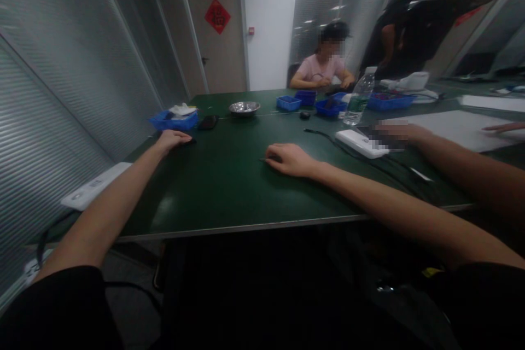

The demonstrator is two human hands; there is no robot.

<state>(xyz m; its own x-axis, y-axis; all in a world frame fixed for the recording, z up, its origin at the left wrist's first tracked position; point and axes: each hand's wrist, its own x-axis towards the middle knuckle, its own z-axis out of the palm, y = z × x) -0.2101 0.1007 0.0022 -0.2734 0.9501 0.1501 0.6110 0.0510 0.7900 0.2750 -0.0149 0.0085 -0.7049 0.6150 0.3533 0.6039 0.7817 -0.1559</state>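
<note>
My left hand (171, 141) is over the left side of the green table (213, 186), its fingers closed on a small black object (192, 141) whose kind I cannot make out. Just behind that hand is a blue tray (174, 120) with white crumpled material in it, and a dark flat object (208, 122) lies to its right. Near the table's middle, my right hand (291, 159) is curled, thumb and fingers together. A thin metal tip (262, 159) sticks out to the left from its fingers; the palm hides the remainder.
A shiny metal bowl (245, 109) stands further back. To the right are blue trays (289, 102), a water bottle (361, 97), a white power strip (361, 143) with black cables, and another person's arm (447, 153). A second white strip (96, 185) lies along the left edge. A person sits opposite.
</note>
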